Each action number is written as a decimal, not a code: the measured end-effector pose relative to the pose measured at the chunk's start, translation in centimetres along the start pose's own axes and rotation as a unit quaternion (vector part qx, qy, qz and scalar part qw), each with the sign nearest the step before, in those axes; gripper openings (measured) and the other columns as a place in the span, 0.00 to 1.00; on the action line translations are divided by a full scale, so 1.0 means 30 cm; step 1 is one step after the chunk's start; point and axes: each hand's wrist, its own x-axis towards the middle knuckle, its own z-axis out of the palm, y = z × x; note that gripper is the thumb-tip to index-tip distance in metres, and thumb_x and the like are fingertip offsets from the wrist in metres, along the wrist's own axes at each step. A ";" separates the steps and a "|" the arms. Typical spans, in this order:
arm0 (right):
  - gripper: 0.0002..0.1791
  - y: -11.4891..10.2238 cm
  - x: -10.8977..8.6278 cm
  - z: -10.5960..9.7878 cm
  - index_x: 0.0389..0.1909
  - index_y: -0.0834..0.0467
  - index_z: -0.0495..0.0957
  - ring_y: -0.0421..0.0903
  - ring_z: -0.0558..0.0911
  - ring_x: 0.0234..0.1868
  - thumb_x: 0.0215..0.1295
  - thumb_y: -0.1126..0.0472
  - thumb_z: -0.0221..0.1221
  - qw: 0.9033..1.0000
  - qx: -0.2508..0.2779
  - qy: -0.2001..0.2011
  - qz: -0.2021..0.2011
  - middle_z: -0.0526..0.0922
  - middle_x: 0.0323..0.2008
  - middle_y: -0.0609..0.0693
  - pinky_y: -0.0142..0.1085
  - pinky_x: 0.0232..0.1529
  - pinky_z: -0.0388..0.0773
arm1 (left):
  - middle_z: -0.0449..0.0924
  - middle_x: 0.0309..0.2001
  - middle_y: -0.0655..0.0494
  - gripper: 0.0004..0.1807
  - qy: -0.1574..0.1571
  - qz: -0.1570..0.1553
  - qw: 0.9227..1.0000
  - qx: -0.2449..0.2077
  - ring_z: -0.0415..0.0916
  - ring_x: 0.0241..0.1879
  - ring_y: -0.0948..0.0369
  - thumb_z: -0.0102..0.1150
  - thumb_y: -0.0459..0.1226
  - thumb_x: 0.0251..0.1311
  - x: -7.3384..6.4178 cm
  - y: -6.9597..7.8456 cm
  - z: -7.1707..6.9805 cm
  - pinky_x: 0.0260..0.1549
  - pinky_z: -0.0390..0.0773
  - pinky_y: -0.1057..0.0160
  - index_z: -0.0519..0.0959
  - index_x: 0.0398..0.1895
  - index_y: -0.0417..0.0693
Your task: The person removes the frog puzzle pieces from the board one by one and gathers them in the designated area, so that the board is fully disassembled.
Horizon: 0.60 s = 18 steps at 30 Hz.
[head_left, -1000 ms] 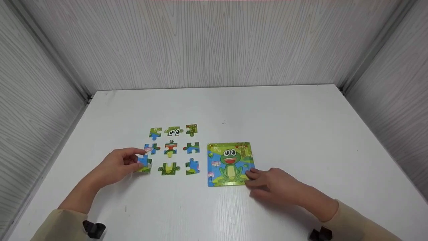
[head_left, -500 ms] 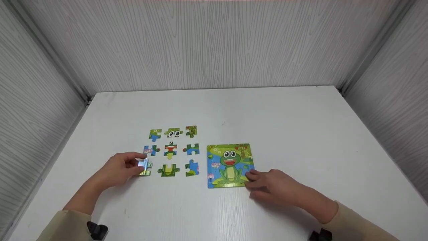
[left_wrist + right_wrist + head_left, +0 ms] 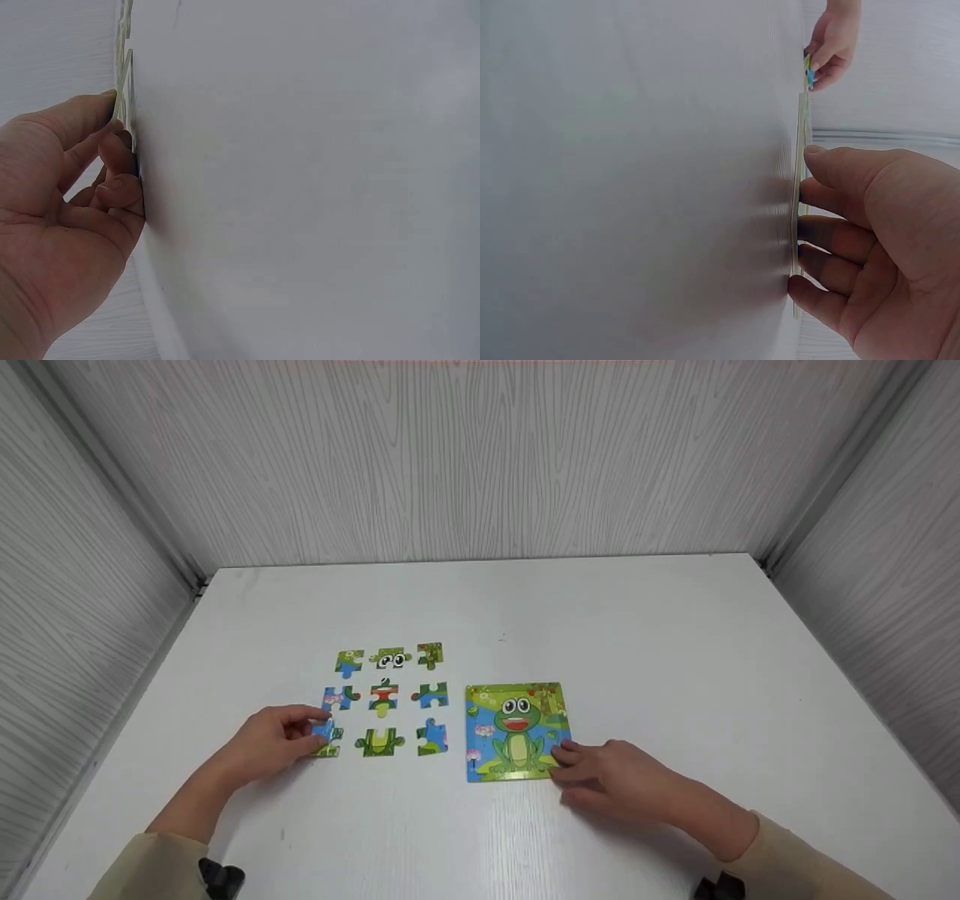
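In the head view, my left hand (image 3: 262, 744) pinches a blue-and-green jigsaw puzzle piece (image 3: 328, 739) by its left side. The left wrist view shows that puzzle piece (image 3: 121, 90) edge-on between thumb and fingers, tilted against the table. My right hand (image 3: 622, 776) rests its fingertips on the lower right edge of a square frog puzzle board (image 3: 517, 731). From the right wrist, the board (image 3: 798, 225) appears as a thin edge, with the fingers touching along it.
Several other puzzle pieces lie apart in rows left of the board, among them one with the eyes (image 3: 391, 658), one with the mouth (image 3: 383, 697) and one with the belly (image 3: 379, 742). Grey wood-grain panels (image 3: 480, 465) enclose the white table (image 3: 637, 622) at the back and sides.
My left hand has shifted slightly right with the pinched piece. Its tilt has varied: a bright glare half a second ago has mostly faded. My right hand stays on the board.
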 end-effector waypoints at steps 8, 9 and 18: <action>0.19 -0.004 -0.001 0.005 0.63 0.52 0.86 0.54 0.79 0.68 0.76 0.53 0.65 1.000 -0.007 0.008 -0.010 0.80 0.67 0.57 0.57 0.52 0.81 | 0.78 0.39 0.53 0.19 0.001 -0.002 1.000 0.002 0.71 0.38 0.56 0.70 0.39 0.68 0.006 -0.014 0.006 0.34 0.73 0.66 0.85 0.59 0.43; 0.19 -0.004 0.000 0.005 0.63 0.52 0.86 0.54 0.79 0.68 0.76 0.53 0.65 1.000 -0.008 0.008 -0.010 0.80 0.67 0.56 0.56 0.52 0.81 | 0.78 0.39 0.53 0.19 0.002 -0.001 1.000 0.003 0.71 0.38 0.55 0.70 0.39 0.68 0.005 -0.015 0.006 0.34 0.73 0.65 0.85 0.59 0.42; 0.19 -0.004 0.006 0.002 0.63 0.52 0.86 0.55 0.79 0.68 0.75 0.52 0.65 1.000 -0.023 0.004 -0.007 0.80 0.67 0.56 0.52 0.50 0.82 | 0.78 0.40 0.52 0.18 0.006 -0.006 1.000 0.006 0.72 0.40 0.54 0.69 0.39 0.69 0.003 -0.018 0.006 0.37 0.73 0.64 0.85 0.59 0.43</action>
